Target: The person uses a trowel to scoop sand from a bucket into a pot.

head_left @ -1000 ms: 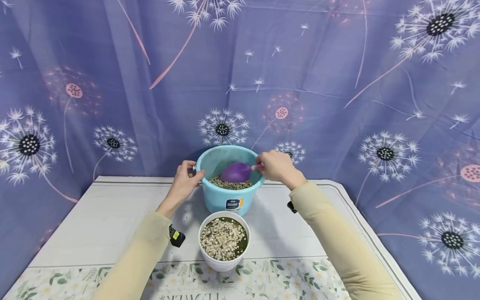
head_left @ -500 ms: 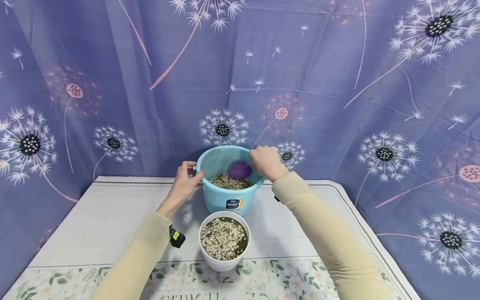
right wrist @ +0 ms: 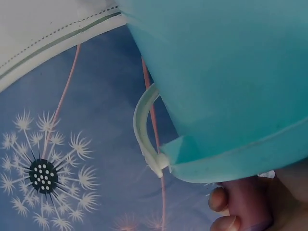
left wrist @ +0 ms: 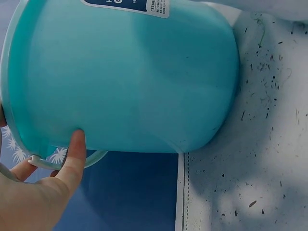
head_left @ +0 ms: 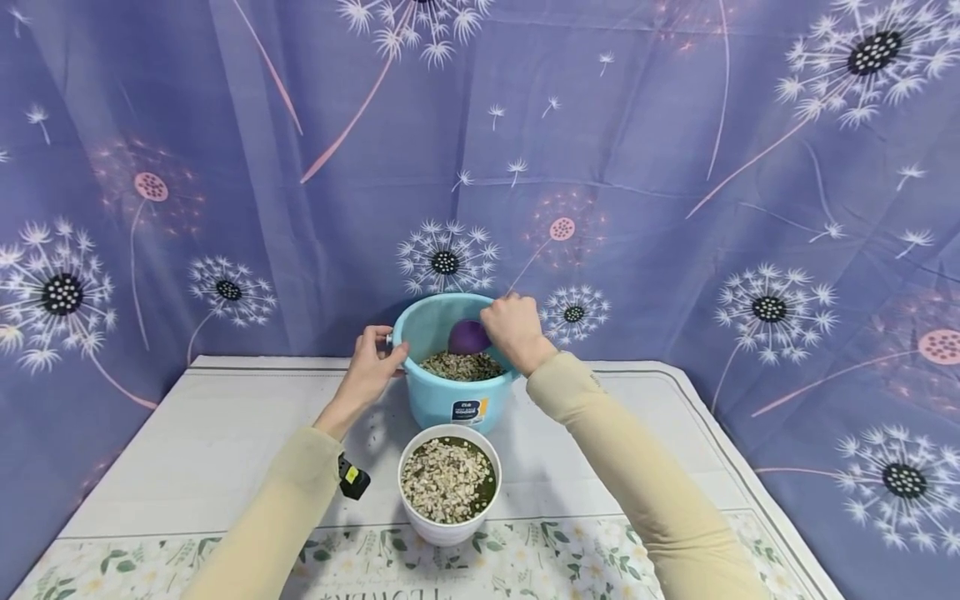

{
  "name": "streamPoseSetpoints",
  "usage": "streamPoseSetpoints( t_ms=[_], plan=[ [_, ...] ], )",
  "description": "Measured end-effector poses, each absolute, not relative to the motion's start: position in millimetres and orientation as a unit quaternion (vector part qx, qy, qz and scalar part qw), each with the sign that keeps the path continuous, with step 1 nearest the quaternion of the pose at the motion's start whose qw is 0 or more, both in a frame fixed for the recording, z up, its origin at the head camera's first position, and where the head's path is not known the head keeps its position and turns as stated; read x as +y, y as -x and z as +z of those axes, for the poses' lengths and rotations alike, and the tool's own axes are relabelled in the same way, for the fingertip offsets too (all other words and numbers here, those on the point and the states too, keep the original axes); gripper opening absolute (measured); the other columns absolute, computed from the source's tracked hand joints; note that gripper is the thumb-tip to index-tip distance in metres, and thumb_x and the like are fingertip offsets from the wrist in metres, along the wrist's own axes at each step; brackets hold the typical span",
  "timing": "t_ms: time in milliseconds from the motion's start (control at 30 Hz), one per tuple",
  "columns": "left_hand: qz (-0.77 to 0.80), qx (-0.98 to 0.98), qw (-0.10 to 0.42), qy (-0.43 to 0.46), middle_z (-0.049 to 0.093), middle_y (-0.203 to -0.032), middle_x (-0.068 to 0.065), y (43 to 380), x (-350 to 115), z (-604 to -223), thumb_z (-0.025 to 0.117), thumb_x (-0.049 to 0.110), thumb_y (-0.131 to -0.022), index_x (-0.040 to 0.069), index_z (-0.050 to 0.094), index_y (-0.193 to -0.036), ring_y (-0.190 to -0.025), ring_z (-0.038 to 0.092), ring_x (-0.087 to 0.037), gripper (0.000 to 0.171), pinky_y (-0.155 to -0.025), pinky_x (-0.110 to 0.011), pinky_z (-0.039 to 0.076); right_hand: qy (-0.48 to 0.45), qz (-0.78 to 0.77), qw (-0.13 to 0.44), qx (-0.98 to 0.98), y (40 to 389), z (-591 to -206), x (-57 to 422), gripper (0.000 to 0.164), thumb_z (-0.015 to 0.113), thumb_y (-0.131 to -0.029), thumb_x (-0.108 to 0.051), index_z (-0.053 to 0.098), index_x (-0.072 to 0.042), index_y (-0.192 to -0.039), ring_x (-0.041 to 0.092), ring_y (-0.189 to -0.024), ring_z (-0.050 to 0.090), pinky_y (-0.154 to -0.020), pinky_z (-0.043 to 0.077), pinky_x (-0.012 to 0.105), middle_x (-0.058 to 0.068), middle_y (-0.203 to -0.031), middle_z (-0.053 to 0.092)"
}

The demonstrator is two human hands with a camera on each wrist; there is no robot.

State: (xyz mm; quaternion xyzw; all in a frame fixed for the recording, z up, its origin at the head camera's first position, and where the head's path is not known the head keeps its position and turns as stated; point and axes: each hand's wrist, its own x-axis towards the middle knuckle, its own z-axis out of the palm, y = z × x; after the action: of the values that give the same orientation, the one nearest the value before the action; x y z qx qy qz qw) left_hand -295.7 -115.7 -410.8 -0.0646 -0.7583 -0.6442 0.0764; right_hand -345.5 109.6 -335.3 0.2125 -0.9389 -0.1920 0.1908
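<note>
A light blue bucket [head_left: 427, 402] stands at the back of the table, partly filled with a greenish-brown grainy mix [head_left: 459, 365]. At its left rim my left hand [head_left: 360, 375] holds on, the thumb over the edge. In the left wrist view, one fingertip [left wrist: 78, 137] presses the bucket's outer wall beside the bail handle [left wrist: 96, 158]. My right hand [head_left: 516, 329] grips a purple scoop [head_left: 467, 337] over the right rim, its bowl inside the bucket above the mix. The right wrist view shows fingers wrapped round the scoop's pinkish handle [right wrist: 248, 203].
In front of the bucket stands a white pot [head_left: 444, 533] holding pale chips [head_left: 442, 479] over dark green matter. Dark crumbs lie on the white tablecloth [left wrist: 269, 144] left of the bucket. A blue-purple dandelion curtain [head_left: 637, 250] hangs close behind and at both sides.
My right hand has moved left over the bucket's right rim, carrying the scoop, which has tipped from lying flat to steeper. My left hand and the bucket have stayed put.
</note>
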Motion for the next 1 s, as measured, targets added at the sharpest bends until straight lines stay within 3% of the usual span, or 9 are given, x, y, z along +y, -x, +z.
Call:
streamPoseSetpoints(
  t_ms=[233, 433, 633, 800, 1000],
  plan=[
    [-0.647, -0.756, 0.073, 0.066, 0.028, -0.128, -0.025, 294.7, -116.1, -410.5, 0.058, 0.015, -0.098, -0.006, 0.034, -0.132, -0.100, 0.059, -0.032, 0.047, -0.075, -0.026, 0.058, -0.238, -0.212, 0.181, -0.930, 337.8, -332.3, 107.8, 0.026, 0.061, -0.092, -0.005, 0.071, -0.015, -0.071, 0.026, -0.060, 0.060, -0.052, 0.053, 0.042, 0.005, -0.073, 0.067],
    [-0.647, -0.756, 0.078, 0.066, 0.028, -0.127, -0.026, 293.8, -115.2, -409.5, 0.057, 0.013, -0.098, -0.006, 0.034, -0.132, -0.097, 0.059, -0.029, 0.046, -0.078, -0.032, 0.059, -0.275, -0.225, 0.156, -0.922, 325.2, -319.4, 110.4, 0.029, 0.061, -0.092, -0.007, 0.064, -0.015, -0.064, 0.021, -0.058, 0.061, -0.050, 0.054, 0.040, 0.002, -0.069, 0.066],
    [-0.645, -0.758, 0.073, 0.068, 0.027, -0.128, -0.026, 294.0, -113.4, -410.6, 0.057, 0.015, -0.099, -0.007, 0.034, -0.133, -0.098, 0.059, -0.030, 0.047, -0.082, -0.038, 0.058, -0.268, -0.234, 0.021, -0.934, 317.9, -299.4, 114.1, 0.013, 0.066, -0.090, -0.017, 0.062, -0.015, -0.077, 0.023, -0.069, 0.063, -0.058, 0.056, 0.041, 0.003, -0.081, 0.066],
    [-0.646, -0.757, 0.066, 0.071, 0.026, -0.129, -0.025, 293.1, -115.4, -411.6, 0.057, 0.017, -0.099, -0.006, 0.033, -0.133, -0.100, 0.058, -0.031, 0.047, -0.085, -0.041, 0.057, -0.268, -0.193, -0.084, -0.940, 317.8, -283.8, 119.0, 0.021, 0.076, -0.085, -0.033, 0.064, -0.018, -0.078, 0.017, -0.072, 0.059, -0.066, 0.054, 0.037, -0.002, -0.079, 0.062],
    [-0.645, -0.758, 0.071, 0.075, 0.026, -0.129, -0.026, 293.6, -116.0, -411.6, 0.057, 0.016, -0.099, -0.006, 0.034, -0.133, -0.100, 0.058, -0.032, 0.046, -0.088, -0.046, 0.055, -0.294, -0.102, -0.168, -0.935, 324.9, -273.9, 129.6, 0.023, 0.074, -0.086, -0.039, 0.076, -0.018, -0.078, 0.012, -0.068, 0.056, -0.065, 0.051, 0.029, -0.006, -0.073, 0.066]
  ],
)
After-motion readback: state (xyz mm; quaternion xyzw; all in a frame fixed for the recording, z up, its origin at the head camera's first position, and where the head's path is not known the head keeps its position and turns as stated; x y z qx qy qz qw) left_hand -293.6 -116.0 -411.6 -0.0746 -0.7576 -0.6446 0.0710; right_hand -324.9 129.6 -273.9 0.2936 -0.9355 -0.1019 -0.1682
